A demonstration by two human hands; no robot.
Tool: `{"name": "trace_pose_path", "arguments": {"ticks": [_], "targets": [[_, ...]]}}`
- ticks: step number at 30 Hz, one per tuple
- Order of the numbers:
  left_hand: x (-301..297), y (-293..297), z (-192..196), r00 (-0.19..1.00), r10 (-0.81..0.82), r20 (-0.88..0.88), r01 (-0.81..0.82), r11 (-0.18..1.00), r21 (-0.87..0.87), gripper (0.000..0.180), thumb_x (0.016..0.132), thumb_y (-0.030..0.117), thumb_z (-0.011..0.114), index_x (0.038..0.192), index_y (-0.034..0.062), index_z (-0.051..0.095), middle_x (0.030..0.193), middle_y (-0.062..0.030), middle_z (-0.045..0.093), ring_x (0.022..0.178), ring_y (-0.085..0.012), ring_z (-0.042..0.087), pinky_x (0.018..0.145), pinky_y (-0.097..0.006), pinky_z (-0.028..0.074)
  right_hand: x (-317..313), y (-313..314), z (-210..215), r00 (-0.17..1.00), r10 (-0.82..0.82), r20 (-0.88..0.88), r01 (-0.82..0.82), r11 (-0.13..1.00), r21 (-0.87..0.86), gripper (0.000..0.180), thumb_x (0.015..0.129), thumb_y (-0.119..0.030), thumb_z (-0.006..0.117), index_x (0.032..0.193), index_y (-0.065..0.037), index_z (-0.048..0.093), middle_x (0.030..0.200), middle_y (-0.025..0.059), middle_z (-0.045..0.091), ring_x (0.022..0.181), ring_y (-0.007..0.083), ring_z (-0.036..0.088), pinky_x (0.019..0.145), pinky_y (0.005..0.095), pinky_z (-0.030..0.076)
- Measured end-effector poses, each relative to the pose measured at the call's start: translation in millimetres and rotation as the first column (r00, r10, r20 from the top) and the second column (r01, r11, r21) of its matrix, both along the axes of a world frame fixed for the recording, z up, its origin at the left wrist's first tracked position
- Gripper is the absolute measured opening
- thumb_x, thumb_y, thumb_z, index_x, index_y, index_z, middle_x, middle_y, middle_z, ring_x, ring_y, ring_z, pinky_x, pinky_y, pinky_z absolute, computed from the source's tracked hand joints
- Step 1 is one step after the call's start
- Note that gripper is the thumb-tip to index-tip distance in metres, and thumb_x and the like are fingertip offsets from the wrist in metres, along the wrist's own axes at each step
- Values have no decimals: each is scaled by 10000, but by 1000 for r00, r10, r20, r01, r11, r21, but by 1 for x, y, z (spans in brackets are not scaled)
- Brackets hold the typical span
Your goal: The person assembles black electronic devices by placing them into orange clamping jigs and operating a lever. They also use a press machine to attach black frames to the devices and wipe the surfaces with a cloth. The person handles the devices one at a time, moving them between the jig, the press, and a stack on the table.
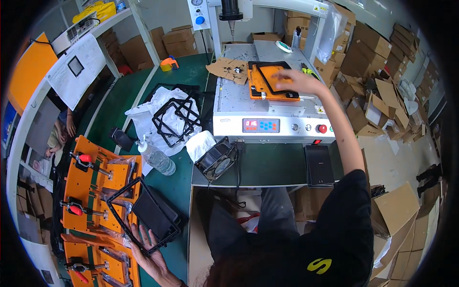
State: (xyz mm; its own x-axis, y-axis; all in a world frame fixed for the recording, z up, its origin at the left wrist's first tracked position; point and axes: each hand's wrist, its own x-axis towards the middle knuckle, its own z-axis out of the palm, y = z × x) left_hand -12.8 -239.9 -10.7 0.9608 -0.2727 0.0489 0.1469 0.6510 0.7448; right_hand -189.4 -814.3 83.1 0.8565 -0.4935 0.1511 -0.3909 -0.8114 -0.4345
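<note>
My left hand (149, 251) is at the lower left, gripping one end of a black rectangular frame (117, 220) that tilts over the bench. Its fingers show through and along the frame's near edge. Behind that frame is a dark flat panel or stack of frames (155, 215). My right hand (299, 82) reaches forward over an orange fixture plate (256, 87) on the machine bed, its fingers apart. Below them, another thin black frame (266, 80) sits askew on the plate; the hand covers its right side. Whether the fingertips touch the frame is unclear.
Orange clamp fixtures (79, 186) with red-tipped handles line the left. A clear pump bottle (158, 159), small black fan (217, 160) and white cloth with black frames (177, 117) stand between. The machine's tool head (231, 14) hangs above. Cardboard boxes (366, 40) crowd the right.
</note>
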Motion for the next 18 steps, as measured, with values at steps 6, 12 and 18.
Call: {"name": "trace_pose_path", "arguments": {"ticks": [6,12,18], "targets": [[0,-15,-3,984,-144,105,150,988,-44,479,990,240,380,1395,9,269,1422,-169,332,1291,-304,362,1055,-441,341,-25,32,-22,985,14,174,-1,997,-76,233,817,-163,635,989,-5,648,970,146,640,967,259,595,852,354,457],[-12,-27,3,946,-291,142,308,944,-116,490,990,234,383,1411,24,246,1446,-155,300,1316,-272,332,1079,-391,316,5,34,-44,969,49,241,21,960,-278,198,853,-139,570,1014,-50,645,967,127,572,988,293,520,897,380,409],[-23,-9,-4,997,-68,26,68,998,-10,513,983,266,407,1417,45,246,1390,-141,377,1215,-260,445,975,-402,429,8,38,-33,949,74,307,-75,997,-7,248,906,-206,517,1048,-37,631,1000,120,583,967,255,582,884,340,447]]}}
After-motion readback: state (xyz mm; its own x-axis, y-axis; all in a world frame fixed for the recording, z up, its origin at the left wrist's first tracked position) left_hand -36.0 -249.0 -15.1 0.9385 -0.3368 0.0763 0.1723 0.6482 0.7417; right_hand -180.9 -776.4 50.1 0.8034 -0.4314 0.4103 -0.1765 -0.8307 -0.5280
